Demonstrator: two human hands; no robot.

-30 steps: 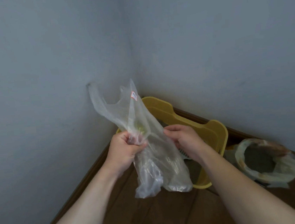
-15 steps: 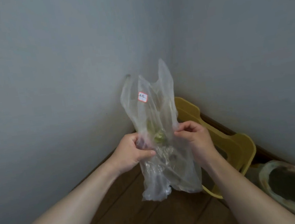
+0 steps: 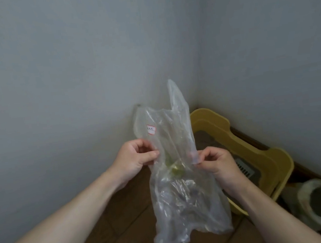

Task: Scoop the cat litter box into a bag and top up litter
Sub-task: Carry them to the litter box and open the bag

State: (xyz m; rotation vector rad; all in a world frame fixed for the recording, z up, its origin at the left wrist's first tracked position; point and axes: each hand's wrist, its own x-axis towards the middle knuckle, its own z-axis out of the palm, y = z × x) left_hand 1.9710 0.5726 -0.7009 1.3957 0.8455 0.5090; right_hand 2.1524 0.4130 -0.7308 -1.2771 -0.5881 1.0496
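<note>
Clear plastic bag (image 3: 183, 188) pinched btwn left hand (image 3: 135, 160) & right hand (image 3: 216, 162).

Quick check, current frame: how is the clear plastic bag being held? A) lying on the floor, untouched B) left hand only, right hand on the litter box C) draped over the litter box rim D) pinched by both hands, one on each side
D: the left hand and the right hand each pinch a side of the clear plastic bag, which hangs in the air in front of the yellow litter box.
</note>
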